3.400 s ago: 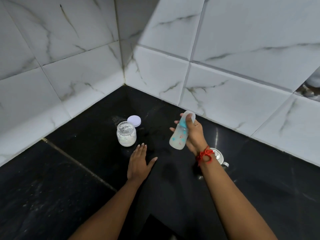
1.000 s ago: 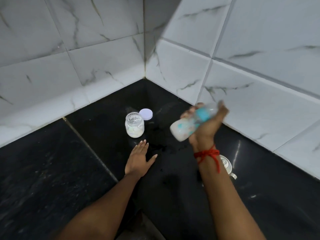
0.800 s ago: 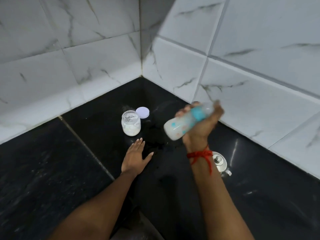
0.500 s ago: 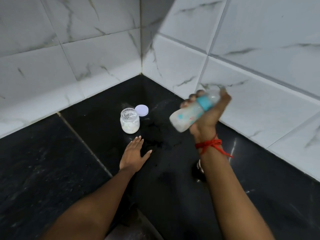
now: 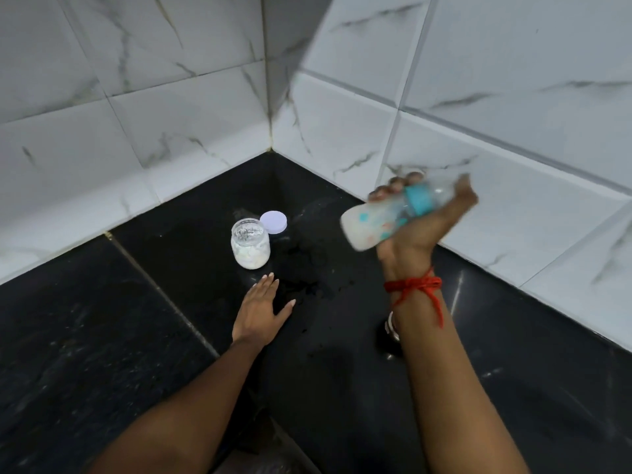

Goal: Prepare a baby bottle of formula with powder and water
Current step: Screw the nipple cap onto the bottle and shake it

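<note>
My right hand (image 5: 422, 227) grips a baby bottle (image 5: 366, 227) with a teal collar and a clear cap, held tilted on its side above the black counter and blurred by motion. Cloudy white liquid fills the bottle's body. A small glass jar (image 5: 250, 248) of white powder stands uncovered near the corner, and its pale lid (image 5: 273, 222) lies flat just behind it. My left hand (image 5: 260, 309) rests flat on the counter, fingers together, a little in front of the jar and touching nothing else.
The black stone counter (image 5: 102, 336) meets white marbled wall tiles (image 5: 513, 97) in a corner. A shiny metal object (image 5: 391, 328) sits on the counter, mostly hidden behind my right wrist. Wet marks lie on the counter near my left hand.
The bottle went from upright to tilted sideways and keeps swinging up and down in my right hand. My left hand, the jar and the lid stayed put.
</note>
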